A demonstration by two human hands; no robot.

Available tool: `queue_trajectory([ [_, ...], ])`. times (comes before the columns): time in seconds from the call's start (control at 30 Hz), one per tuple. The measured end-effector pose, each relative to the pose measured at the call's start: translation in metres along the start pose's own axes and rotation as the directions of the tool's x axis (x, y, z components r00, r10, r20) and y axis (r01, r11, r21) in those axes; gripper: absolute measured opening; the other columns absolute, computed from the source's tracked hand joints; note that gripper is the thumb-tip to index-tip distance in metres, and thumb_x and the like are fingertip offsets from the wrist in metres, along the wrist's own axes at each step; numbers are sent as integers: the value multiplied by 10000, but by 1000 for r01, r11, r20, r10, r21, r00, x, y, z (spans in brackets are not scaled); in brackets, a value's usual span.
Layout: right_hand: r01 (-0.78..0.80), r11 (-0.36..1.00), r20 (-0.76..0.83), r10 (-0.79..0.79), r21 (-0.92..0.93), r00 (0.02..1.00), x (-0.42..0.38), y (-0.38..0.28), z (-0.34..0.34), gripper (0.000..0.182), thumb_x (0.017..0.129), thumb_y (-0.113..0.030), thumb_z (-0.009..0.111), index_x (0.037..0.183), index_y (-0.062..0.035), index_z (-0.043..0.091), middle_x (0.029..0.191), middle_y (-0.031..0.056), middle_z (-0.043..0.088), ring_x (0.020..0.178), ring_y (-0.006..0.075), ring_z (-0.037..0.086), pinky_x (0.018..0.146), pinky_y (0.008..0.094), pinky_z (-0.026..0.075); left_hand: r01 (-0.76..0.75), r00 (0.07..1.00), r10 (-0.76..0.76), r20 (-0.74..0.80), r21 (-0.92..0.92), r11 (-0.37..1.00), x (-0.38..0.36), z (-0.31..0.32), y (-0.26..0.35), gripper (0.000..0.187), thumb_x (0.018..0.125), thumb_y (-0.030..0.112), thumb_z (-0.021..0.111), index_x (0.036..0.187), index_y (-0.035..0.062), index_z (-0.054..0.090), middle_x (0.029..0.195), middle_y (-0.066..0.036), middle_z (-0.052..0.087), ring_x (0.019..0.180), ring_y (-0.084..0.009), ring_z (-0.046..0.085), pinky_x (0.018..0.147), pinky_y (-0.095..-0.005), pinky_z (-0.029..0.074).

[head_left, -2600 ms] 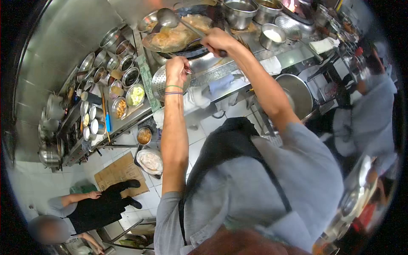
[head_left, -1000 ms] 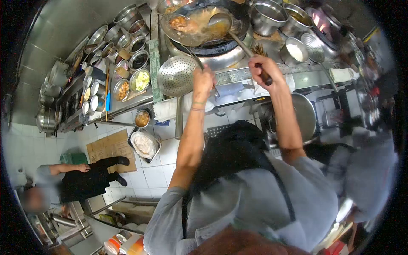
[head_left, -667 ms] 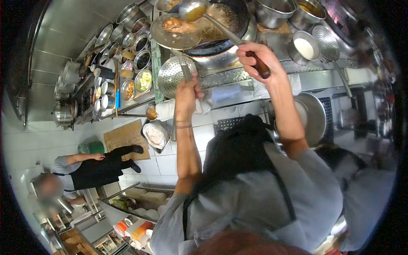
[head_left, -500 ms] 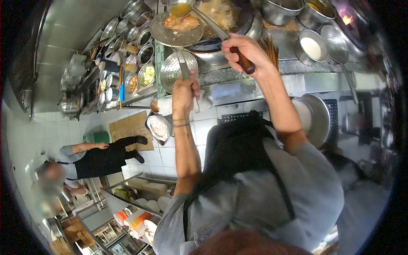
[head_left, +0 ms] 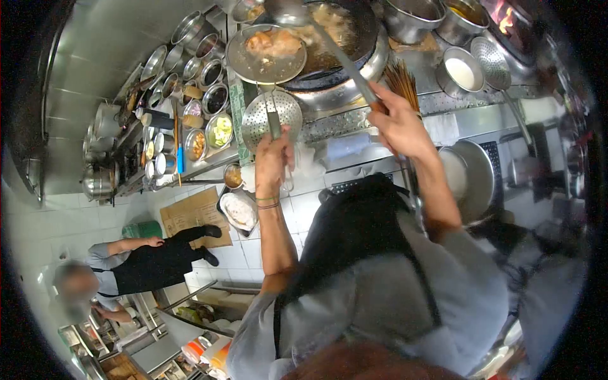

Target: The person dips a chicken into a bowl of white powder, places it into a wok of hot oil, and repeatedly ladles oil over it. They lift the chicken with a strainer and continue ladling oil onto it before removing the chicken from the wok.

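Note:
My left hand (head_left: 273, 158) is shut on the handle of a round metal strainer (head_left: 250, 63). The strainer carries pieces of fried food (head_left: 273, 43) and hangs over the left rim of a big dark wok (head_left: 354, 44). My right hand (head_left: 396, 123) grips the long handle of a ladle (head_left: 286, 10), whose bowl sits at the top edge above the wok and the food. A second, perforated skimmer (head_left: 288, 114) lies on the steel counter just behind my left hand.
Several condiment tins (head_left: 204, 117) line the counter at the left. Pots (head_left: 405, 16), a bowl of white liquid (head_left: 462, 68), another skimmer (head_left: 493, 58) and a flame (head_left: 505, 19) are at the right. A co-worker in a black apron (head_left: 149, 263) stands on the tiled floor near cardboard (head_left: 190, 218).
The ladle rose out of the wok with brown liquid, passed over the food in the strainer, and now sits higher. My left hand kept holding the strainer.

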State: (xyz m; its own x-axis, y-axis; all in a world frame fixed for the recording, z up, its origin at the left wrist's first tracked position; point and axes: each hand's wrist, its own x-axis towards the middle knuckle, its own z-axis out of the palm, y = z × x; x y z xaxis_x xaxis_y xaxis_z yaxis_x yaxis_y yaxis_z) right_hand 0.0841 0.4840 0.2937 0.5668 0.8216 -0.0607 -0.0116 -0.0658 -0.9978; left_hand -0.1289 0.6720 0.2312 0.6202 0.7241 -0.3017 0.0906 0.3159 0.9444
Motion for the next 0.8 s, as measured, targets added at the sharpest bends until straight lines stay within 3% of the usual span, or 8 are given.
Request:
queue_trajectory([
  [0.07,-69,995,-43,66,-71,997,-20,2,-4,604,837,-36,542,1416,42,390,674,2,512,438,71,421,403,243,347,-8,1000,8,3,70,998,3,-2,-2,320,928,141,495,1207,-13,520,630,-4,462,468,-111,443,402,-259,356],
  [0.33,-181,970,-86,169,-160,982,-45,-9,-4,606,839,-38,568,1406,68,384,629,-6,508,428,73,449,391,246,357,4,996,1,91,-52,999,32,-33,-3,317,926,124,485,1205,-24,508,625,-5,453,464,-114,447,395,-274,364],
  [0.43,-205,974,-53,201,-92,978,-30,14,-6,591,846,-58,572,1397,65,397,594,-1,494,401,84,439,367,253,349,23,996,-21,85,-24,999,43,-38,-3,338,918,122,480,1221,-28,499,627,-6,459,465,-112,447,398,-276,368],
  [0.53,-304,931,52,300,202,953,-19,6,-1,585,855,-70,561,1397,69,391,580,9,489,373,91,421,339,261,340,10,995,-5,98,-44,999,50,-44,-6,351,911,120,470,1227,-31,500,626,-3,463,462,-112,448,399,-275,368],
  [0.63,-305,820,53,320,485,946,-13,14,4,592,865,-70,546,1412,69,364,569,17,491,354,94,399,320,265,329,22,996,-19,90,-39,999,42,-43,2,292,901,120,499,1162,-5,542,644,-23,514,502,-127,478,443,-274,385],
  [0.73,-266,959,-79,274,94,959,-18,10,18,606,868,-52,542,1425,71,337,595,19,499,364,95,413,329,266,337,2,992,6,126,-65,998,43,-49,-4,288,907,119,496,1164,-3,544,636,-21,516,495,-124,474,437,-273,379],
  [0.8,-188,982,-106,186,-14,977,-19,7,21,603,870,-34,539,1427,69,333,638,20,514,387,90,430,347,262,346,11,992,-1,126,-74,997,39,-48,-4,280,911,108,489,1164,0,546,631,-19,513,491,-124,472,434,-273,377],
])
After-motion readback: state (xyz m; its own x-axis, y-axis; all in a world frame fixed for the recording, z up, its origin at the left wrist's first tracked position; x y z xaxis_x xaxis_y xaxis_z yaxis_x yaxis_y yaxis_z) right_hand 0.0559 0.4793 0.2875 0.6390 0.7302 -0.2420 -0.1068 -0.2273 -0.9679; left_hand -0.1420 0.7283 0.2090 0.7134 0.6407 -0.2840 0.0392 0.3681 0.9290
